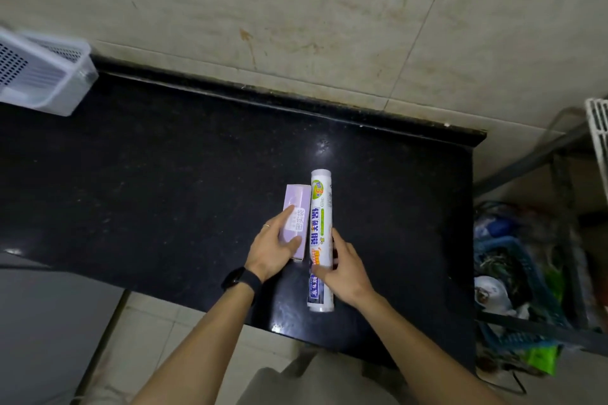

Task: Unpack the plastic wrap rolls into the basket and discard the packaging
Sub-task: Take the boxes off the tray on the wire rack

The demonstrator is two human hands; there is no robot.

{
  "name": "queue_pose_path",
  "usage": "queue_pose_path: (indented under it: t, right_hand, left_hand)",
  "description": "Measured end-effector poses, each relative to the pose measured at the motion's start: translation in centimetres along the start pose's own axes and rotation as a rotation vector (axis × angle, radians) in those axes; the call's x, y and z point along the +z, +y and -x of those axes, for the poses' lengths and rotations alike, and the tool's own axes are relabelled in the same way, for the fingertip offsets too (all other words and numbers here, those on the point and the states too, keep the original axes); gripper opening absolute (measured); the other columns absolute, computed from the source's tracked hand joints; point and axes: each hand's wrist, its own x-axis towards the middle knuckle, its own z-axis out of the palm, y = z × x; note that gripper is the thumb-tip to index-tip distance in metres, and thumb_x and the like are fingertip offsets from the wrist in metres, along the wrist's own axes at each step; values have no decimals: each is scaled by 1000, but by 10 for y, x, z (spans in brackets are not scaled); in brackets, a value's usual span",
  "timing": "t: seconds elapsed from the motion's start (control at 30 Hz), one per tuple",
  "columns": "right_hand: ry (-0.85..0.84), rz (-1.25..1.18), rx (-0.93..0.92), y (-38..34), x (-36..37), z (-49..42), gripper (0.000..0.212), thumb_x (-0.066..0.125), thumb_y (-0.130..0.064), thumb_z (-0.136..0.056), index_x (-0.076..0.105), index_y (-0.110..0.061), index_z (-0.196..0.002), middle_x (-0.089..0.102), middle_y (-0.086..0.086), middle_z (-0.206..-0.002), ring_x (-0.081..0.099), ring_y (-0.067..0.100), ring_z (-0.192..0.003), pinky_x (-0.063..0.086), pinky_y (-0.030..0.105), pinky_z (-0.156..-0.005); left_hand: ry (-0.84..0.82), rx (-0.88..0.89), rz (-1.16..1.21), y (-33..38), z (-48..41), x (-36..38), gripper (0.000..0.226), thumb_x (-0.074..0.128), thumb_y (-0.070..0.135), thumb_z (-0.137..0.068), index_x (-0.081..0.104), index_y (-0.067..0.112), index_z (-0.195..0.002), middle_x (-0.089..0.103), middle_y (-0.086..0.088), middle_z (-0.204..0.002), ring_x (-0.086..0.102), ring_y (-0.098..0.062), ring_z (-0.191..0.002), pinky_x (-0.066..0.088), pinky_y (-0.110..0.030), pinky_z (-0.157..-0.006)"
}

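A long white plastic wrap roll (321,214) in printed packaging lies lengthwise on the black counter (164,181). Right beside it on its left lies a shorter lilac box (296,204). My left hand (273,250) rests over the near half of the lilac box, thumb and fingers on its sides. My right hand (345,266) wraps around the roll's lower part from the right. A white perforated basket (42,76) stands at the counter's far left, apart from both hands.
A tiled wall runs behind the counter. To the right, below the counter's end, stands a blue crate (513,289) of mixed clutter with a green bag, and a white rack (598,131) is at the right edge. A black watch is on my left wrist.
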Motion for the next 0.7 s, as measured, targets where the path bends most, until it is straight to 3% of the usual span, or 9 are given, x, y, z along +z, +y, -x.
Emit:
queue_pose_path:
  t: [0.3,0.43,0.57,0.7]
  right_hand:
    - [6,12,-17,-6,-1,6,92,75,-39,-80,18,-43,-152,44,-5,-121,56,17,-111,46,29,-88]
    - [-17,28,-59,-5,-13,9,85,77,-39,-75,31,-43,-146,50,-4,-124,59,16,-113,50,30,-92]
    - [-24,154,-106,-5,-35,19,68,67,-41,-85,41,-33,-148,47,-5,-146,47,19,-132,37,29,-110]
    - [129,381,-223,-4,-84,35,54,55,-37,-95,46,-24,-146,42,-3,-154,34,20,-140,18,20,-115]
  left_hand:
    - [-53,-11,-85,9,-1,3,72,61,30,-92,23,30,-154,33,-1,-155,34,-18,-139,32,-30,-109]
    - [-2,-32,-208,21,3,0,58,59,27,-89,41,29,-144,16,-6,-159,43,-27,-133,40,-34,-106]
    - [40,79,-468,42,14,4,47,54,27,-89,50,29,-136,21,-5,-159,34,-33,-136,38,-39,-108]
    - [40,217,-669,83,13,10,51,52,33,-89,46,35,-140,28,-4,-159,28,-28,-142,30,-38,-114]
